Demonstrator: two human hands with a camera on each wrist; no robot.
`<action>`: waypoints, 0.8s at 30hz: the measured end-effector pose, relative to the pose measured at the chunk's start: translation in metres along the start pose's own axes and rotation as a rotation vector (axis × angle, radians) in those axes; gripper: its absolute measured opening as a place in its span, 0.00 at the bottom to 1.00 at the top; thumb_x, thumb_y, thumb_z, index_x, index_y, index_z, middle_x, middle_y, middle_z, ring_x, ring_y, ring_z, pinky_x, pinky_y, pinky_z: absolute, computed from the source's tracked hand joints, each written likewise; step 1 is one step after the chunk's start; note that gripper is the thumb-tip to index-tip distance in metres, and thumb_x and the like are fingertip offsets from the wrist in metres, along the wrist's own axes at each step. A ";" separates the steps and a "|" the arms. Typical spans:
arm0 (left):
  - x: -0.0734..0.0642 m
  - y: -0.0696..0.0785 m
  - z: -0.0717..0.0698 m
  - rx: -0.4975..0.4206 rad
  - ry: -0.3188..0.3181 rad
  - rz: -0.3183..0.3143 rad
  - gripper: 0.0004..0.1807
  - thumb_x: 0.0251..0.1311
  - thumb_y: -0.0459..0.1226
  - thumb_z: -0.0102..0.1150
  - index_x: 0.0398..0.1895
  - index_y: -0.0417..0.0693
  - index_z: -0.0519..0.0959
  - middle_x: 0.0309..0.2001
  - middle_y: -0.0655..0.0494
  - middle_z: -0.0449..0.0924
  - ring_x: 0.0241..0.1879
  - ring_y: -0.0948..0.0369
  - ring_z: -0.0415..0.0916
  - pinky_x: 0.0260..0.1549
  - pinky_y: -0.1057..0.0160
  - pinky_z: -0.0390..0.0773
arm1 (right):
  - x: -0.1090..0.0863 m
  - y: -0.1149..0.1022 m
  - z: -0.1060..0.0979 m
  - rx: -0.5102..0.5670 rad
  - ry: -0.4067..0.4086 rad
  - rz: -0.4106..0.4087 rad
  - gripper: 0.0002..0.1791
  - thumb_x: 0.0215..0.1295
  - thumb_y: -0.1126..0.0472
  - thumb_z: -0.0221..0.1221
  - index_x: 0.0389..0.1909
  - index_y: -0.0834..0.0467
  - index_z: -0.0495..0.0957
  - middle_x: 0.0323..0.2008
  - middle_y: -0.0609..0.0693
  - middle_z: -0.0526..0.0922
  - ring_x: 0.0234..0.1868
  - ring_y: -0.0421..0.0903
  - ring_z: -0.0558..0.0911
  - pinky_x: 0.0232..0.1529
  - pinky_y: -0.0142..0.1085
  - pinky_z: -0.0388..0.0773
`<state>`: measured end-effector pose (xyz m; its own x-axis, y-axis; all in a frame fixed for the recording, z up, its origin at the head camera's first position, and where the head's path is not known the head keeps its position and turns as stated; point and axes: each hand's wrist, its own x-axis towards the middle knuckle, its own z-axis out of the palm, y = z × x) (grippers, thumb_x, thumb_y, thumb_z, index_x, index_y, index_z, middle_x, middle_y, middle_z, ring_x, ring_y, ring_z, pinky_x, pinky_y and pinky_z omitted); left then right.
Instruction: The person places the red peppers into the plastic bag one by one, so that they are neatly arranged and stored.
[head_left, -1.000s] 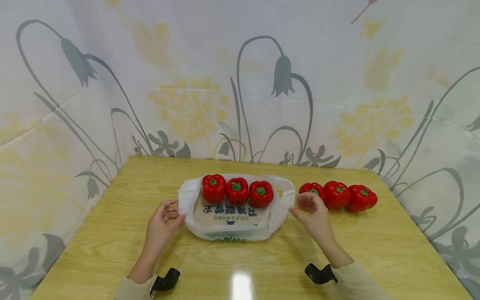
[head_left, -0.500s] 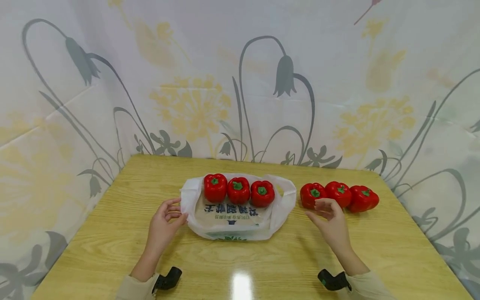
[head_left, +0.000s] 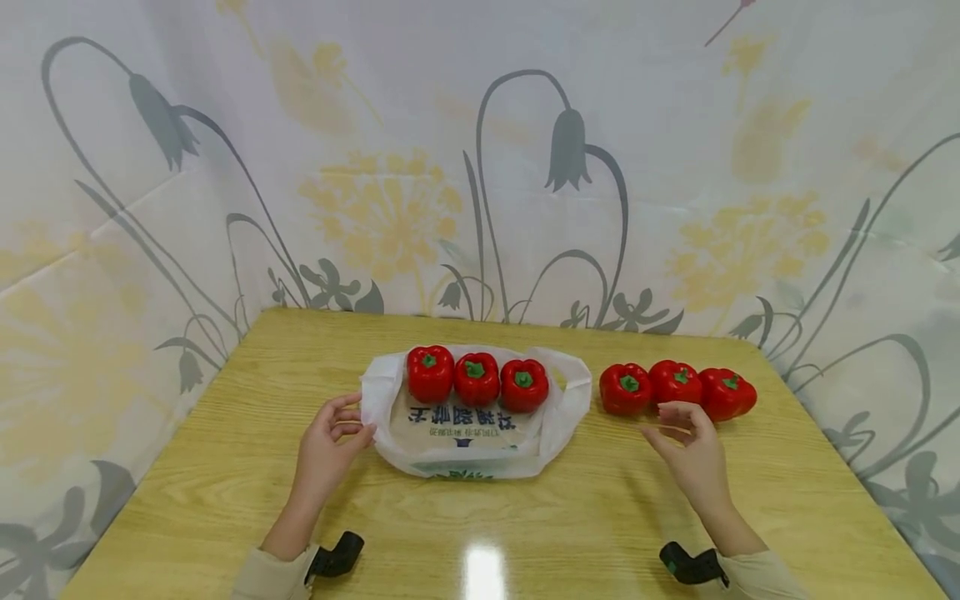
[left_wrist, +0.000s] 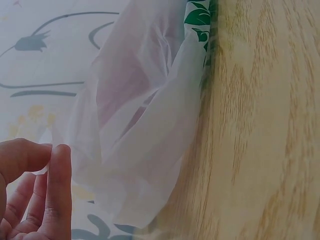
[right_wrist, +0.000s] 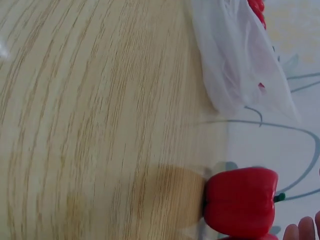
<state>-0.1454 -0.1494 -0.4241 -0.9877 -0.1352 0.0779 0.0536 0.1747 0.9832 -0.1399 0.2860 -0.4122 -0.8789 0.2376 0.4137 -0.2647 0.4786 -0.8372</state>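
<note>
My left hand (head_left: 327, 446) pinches the left edge of a white plastic bag (head_left: 382, 408) between thumb and index finger, seen up close in the left wrist view. Three red bell peppers, the left one (head_left: 430, 375), the middle one (head_left: 476, 379) and the right one (head_left: 523, 386), sit in a row at the bag's opening. My right hand (head_left: 697, 458) hovers with bent, parted fingers and nothing in them. It is just in front of a second row of red bell peppers: one nearest the bag (head_left: 626, 389), a middle one (head_left: 677, 383) and an outer one (head_left: 727, 394).
All this stands on a wood-grain table (head_left: 450, 525) with a floral curtain (head_left: 480, 167) behind it and along both sides. The bag's right handle loop (head_left: 577, 383) stands up, close to the nearest pepper of the right row.
My right hand has left the bag's right edge and moved right, in front of the pepper row. My left hand has stayed at the bag's left edge.
</note>
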 end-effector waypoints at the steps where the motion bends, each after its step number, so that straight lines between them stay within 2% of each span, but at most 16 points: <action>1: 0.000 0.000 0.000 0.001 0.001 -0.002 0.25 0.56 0.26 0.61 0.58 0.41 0.68 0.44 0.41 0.71 0.34 0.66 0.74 0.33 0.68 0.81 | 0.000 0.001 -0.001 0.000 0.012 0.004 0.20 0.51 0.75 0.65 0.44 0.70 0.70 0.36 0.38 0.74 0.37 0.33 0.74 0.40 0.21 0.75; 6: -0.001 0.000 0.000 0.006 0.003 -0.007 0.25 0.56 0.27 0.61 0.58 0.41 0.69 0.44 0.41 0.71 0.34 0.65 0.74 0.33 0.68 0.81 | 0.000 0.005 -0.008 -0.002 0.053 0.014 0.20 0.49 0.77 0.65 0.43 0.71 0.70 0.35 0.37 0.74 0.36 0.34 0.75 0.39 0.20 0.75; 9: 0.000 0.000 -0.001 -0.001 0.005 -0.002 0.25 0.56 0.27 0.61 0.58 0.41 0.69 0.44 0.41 0.72 0.35 0.65 0.74 0.33 0.68 0.81 | 0.002 0.009 -0.013 -0.025 0.071 0.024 0.20 0.50 0.77 0.65 0.44 0.71 0.70 0.36 0.41 0.74 0.36 0.35 0.75 0.38 0.19 0.75; 11: 0.000 0.000 0.000 -0.001 0.003 0.002 0.25 0.56 0.27 0.61 0.58 0.41 0.69 0.44 0.41 0.72 0.34 0.65 0.74 0.33 0.68 0.81 | 0.004 0.025 -0.018 -0.030 0.077 -0.016 0.20 0.50 0.75 0.65 0.45 0.70 0.71 0.36 0.43 0.74 0.37 0.34 0.75 0.38 0.18 0.74; 13: 0.000 0.000 0.000 -0.002 0.001 0.002 0.25 0.56 0.27 0.61 0.58 0.41 0.69 0.44 0.41 0.72 0.34 0.65 0.74 0.33 0.68 0.81 | 0.005 0.028 -0.022 -0.048 0.095 0.007 0.20 0.50 0.75 0.65 0.45 0.69 0.71 0.36 0.46 0.75 0.37 0.35 0.75 0.38 0.18 0.74; 16: 0.000 0.001 0.001 0.004 0.000 0.002 0.25 0.56 0.27 0.61 0.58 0.41 0.69 0.44 0.41 0.72 0.34 0.65 0.74 0.33 0.68 0.81 | 0.007 0.030 -0.028 -0.051 0.128 0.018 0.20 0.50 0.75 0.66 0.44 0.69 0.72 0.35 0.42 0.75 0.36 0.35 0.76 0.38 0.16 0.73; 18: 0.000 0.001 0.001 0.007 0.001 0.000 0.25 0.56 0.27 0.61 0.58 0.41 0.69 0.44 0.42 0.72 0.34 0.65 0.74 0.33 0.68 0.81 | 0.006 0.019 -0.030 -0.078 0.159 0.084 0.20 0.48 0.77 0.65 0.44 0.70 0.72 0.34 0.40 0.74 0.36 0.36 0.75 0.38 0.16 0.73; 19: 0.000 0.001 0.001 0.008 0.002 0.000 0.25 0.56 0.27 0.61 0.58 0.41 0.69 0.44 0.42 0.72 0.34 0.65 0.74 0.33 0.68 0.81 | 0.007 0.020 -0.032 -0.079 0.172 0.087 0.21 0.48 0.77 0.66 0.44 0.70 0.72 0.33 0.37 0.73 0.36 0.35 0.75 0.38 0.16 0.73; 24: -0.001 0.002 0.000 0.006 0.001 -0.002 0.26 0.56 0.26 0.61 0.58 0.41 0.68 0.44 0.41 0.71 0.34 0.65 0.74 0.33 0.68 0.81 | 0.011 0.027 -0.042 -0.125 0.215 0.131 0.21 0.48 0.76 0.67 0.44 0.69 0.73 0.33 0.37 0.73 0.34 0.31 0.74 0.37 0.15 0.72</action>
<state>-0.1446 -0.1487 -0.4225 -0.9877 -0.1370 0.0759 0.0505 0.1799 0.9824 -0.1404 0.3367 -0.4151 -0.7945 0.4718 0.3822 -0.0916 0.5292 -0.8435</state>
